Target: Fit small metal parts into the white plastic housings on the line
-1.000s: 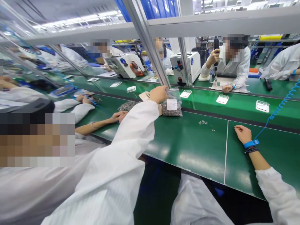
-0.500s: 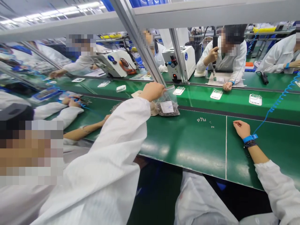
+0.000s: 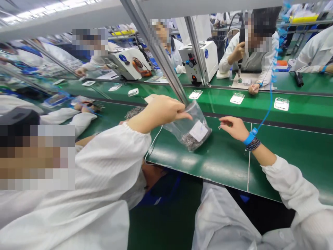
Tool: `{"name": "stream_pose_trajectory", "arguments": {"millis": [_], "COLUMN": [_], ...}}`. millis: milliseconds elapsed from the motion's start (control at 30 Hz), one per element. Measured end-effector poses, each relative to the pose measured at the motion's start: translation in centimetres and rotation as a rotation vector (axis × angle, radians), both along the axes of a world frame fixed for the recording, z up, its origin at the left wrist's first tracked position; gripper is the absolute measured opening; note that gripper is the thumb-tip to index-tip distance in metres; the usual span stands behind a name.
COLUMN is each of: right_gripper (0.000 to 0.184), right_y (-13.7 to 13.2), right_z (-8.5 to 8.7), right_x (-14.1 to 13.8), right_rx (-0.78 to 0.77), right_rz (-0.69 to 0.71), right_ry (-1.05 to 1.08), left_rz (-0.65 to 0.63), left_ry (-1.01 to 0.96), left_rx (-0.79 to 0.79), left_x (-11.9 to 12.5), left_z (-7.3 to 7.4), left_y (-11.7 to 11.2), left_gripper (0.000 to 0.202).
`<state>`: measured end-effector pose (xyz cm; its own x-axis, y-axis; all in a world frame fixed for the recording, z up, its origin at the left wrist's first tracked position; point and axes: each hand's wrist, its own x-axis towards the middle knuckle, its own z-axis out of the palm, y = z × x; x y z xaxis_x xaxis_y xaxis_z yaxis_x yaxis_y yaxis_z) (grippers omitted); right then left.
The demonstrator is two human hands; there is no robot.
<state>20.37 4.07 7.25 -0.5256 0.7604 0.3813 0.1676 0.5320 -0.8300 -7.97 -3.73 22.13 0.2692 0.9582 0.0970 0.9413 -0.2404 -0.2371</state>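
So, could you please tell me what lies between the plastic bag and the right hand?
Only bare green mat lies between the bag and the right hand, in the head view.

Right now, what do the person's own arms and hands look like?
The left hand and right hand are bare, without gloves. Loose white coat sleeves cover both arms. The right wrist wears a blue strap with a coiled blue cable, and a dark beaded bracelet.
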Motion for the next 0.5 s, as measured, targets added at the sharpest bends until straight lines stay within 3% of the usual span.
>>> {"name": "stream_pose_trajectory", "arguments": {"millis": [100, 233, 333, 500], "right_gripper": [0.051, 0.035, 0.038, 0.038], "right_y": [-1.2, -3.4, -4.6, -4.6], "right_z": [2.6, 3.1, 2.4, 1.6], "right_x": [-3.2, -3.8, -2.2, 0.7], "right_rx": [-0.058, -0.226, -0.331, -0.357], "right_rz": [0.241, 0.492, 0.455, 0.410], "right_ry": [0.103, 0.133, 0.172, 0.159], "left_rz": [-0.158, -0.287, -0.302, -0.317], "left_ry": [-0.033, -0.121, -0.174, -0.277], "left_rx": [-0.006, -0.004, 0.044, 0.037], "left_x": [2.6, 5.3, 6.0, 6.6], "left_z": [-1.0, -2.4, -3.2, -3.5], "left_y": [-2.0, -4.0, -5.0, -5.4], "left_gripper": [0.061, 0.060, 0.055, 0.040]}}
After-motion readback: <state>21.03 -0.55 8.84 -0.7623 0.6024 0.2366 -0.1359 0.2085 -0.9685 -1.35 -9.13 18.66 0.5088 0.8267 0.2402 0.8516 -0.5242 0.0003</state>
